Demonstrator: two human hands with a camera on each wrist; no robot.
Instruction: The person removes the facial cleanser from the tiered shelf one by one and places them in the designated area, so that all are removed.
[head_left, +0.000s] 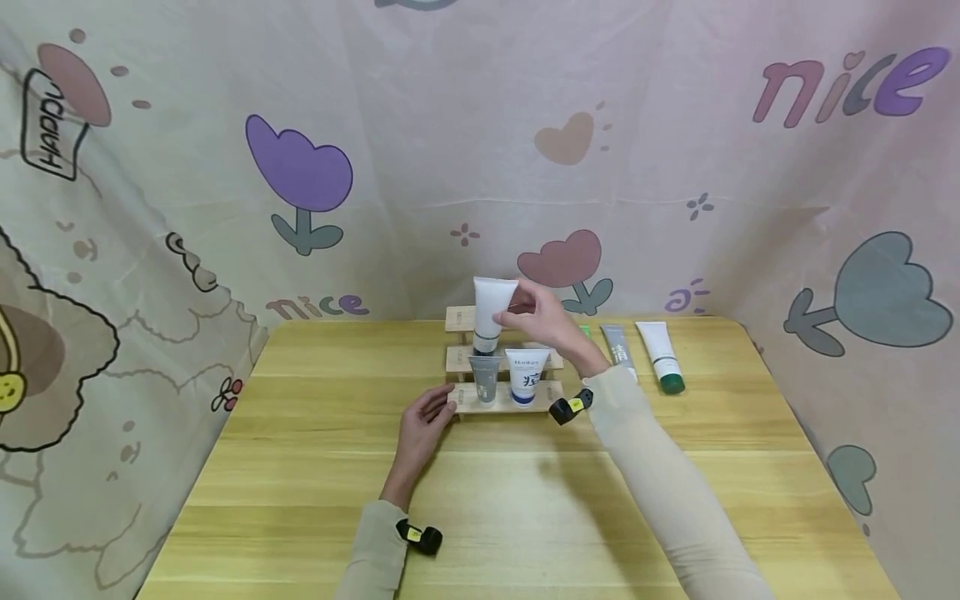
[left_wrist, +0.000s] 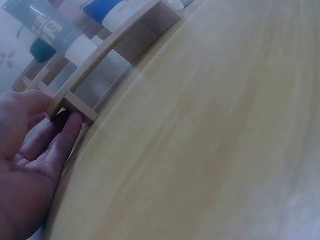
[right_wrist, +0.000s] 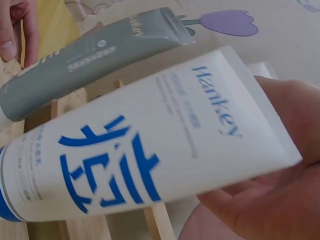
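Note:
A three-step wooden display rack (head_left: 467,400) stands towards the back of the table. My left hand (head_left: 422,425) grips its front left corner; in the left wrist view the thumb lies on top of the board and fingers (left_wrist: 70,135) are at its underside. Over the middle step, my right hand (head_left: 546,318) pinches a white squeeze tube (head_left: 492,302) by its upper right side, cap down. That cap (left_wrist: 42,51) looks green in the left wrist view. A grey tube (head_left: 485,379) and a white tube with a blue cap (head_left: 527,373) stand on the lowest step.
Right of the rack lie a grey tube (head_left: 615,342) and a white tube with a green cap (head_left: 658,346). A bit of a green item (head_left: 585,331) shows behind the right wrist. A printed cloth (head_left: 420,167) hangs behind the table (head_left: 315,467).

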